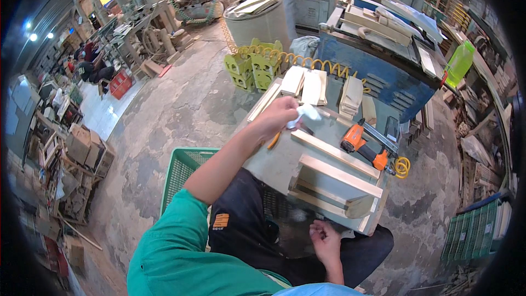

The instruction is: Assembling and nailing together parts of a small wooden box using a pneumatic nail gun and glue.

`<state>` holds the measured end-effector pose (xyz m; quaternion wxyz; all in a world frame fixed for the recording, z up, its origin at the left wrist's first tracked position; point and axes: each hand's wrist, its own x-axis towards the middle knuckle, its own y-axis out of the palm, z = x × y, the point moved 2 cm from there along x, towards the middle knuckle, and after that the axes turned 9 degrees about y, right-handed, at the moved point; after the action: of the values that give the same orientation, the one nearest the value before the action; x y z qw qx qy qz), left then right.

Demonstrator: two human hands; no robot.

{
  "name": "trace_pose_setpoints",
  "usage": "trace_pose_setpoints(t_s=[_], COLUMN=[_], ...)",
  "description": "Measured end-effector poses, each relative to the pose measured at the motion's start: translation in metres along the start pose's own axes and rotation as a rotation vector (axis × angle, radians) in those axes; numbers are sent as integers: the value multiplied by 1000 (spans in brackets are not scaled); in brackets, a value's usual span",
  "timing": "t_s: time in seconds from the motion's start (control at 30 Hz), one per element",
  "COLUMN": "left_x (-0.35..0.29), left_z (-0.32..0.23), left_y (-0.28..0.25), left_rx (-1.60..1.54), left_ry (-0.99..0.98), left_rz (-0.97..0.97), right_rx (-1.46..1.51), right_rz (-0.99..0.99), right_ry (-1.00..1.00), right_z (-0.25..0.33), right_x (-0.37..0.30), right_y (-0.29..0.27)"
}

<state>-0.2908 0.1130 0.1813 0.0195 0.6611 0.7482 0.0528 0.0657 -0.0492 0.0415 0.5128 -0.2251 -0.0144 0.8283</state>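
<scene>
My left hand [280,116] is closed around a small white plastic object [308,112], held above the far left part of the low worktable [274,165]; its exact kind is unclear. Below that hand lies an orange-handled tool [274,141], partly hidden. Down by my lap, my right hand [326,239] has its fingers curled together, and whatever they may hold is not discernible. Between the hands sits a light wooden frame piece [339,176] made of strips and end blocks, near the table's front edge. Another long wood strip [335,153] lies behind it.
An orange nail gun [359,143] with a coiled yellow hose [401,168] rests at the table's right. Wood stacks [314,86] line its back edge, near a dark phone-like slab [392,127]. A green crate [178,170] stands at left; a blue machine [372,68] stands behind.
</scene>
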Motion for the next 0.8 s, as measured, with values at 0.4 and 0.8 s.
trace_pose_setpoints(t_s=[0.4, 0.8], left_x=[-219, -236], left_z=[25, 28], left_y=[94, 122], left_rx=[-350, -313], left_ry=[-312, -340], left_rz=[232, 236], right_rx=[447, 546], right_rz=[-126, -155], right_ry=[-193, -227], right_z=[128, 105], right_x=[-11, -31], right_y=[10, 8])
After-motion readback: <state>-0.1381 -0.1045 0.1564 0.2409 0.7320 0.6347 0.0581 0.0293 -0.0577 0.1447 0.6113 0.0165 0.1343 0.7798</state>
